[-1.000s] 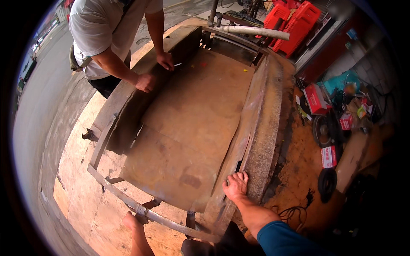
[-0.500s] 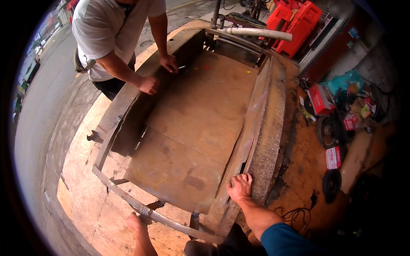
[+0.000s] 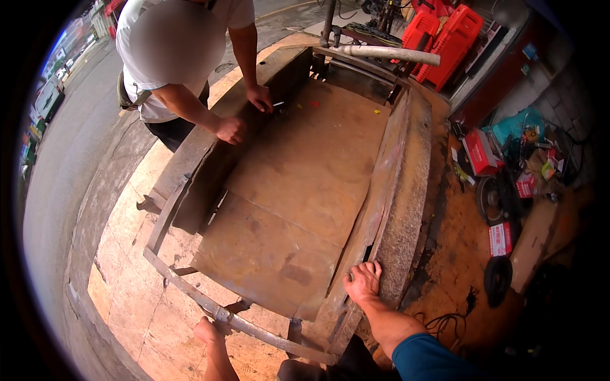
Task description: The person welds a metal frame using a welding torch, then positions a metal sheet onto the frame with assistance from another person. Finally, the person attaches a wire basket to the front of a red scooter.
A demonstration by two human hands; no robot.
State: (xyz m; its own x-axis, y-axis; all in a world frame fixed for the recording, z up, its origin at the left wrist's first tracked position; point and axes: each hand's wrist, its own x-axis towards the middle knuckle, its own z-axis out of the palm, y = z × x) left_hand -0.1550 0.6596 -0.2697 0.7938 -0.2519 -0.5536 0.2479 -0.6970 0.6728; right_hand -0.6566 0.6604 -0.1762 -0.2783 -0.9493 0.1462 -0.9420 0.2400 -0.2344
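A worn metal cart bed with raised side walls and a rusty brown floor sheet fills the middle. My right hand lies palm down on its right side rail, fingers bent over the inner edge beside a dark slot. Low at the near end, my left hand is closed at the curved metal end bar, close to a bracket; its fingertips are hidden. Across the bed, a co-worker's two hands are at the left side wall, with a small white stick near one of them.
A pale pipe crosses the far end, with red plastic cases behind. On the right floor lie a red-and-white box, wheels, a teal bag and a dark cable. A road runs along the left.
The whole view has shifted slightly, so the cart sits a little further right and lower. The co-worker's head has come into view, leaning over. My hands keep their places on the cart.
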